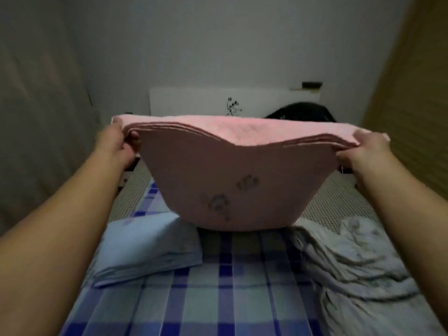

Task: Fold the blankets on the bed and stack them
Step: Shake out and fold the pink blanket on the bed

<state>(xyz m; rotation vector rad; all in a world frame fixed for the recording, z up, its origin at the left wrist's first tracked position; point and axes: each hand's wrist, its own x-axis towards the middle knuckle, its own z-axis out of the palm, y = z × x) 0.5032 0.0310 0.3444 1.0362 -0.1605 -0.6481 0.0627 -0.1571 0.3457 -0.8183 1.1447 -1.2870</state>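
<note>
Both bare forearms reach forward from the near corners, spread wide and raised. The left hand (116,141) pinches the left corner of the pink blanket (228,180), thumb on top. The right hand (363,151) grips the right corner, fingers (368,138) curled over its edge.
</note>
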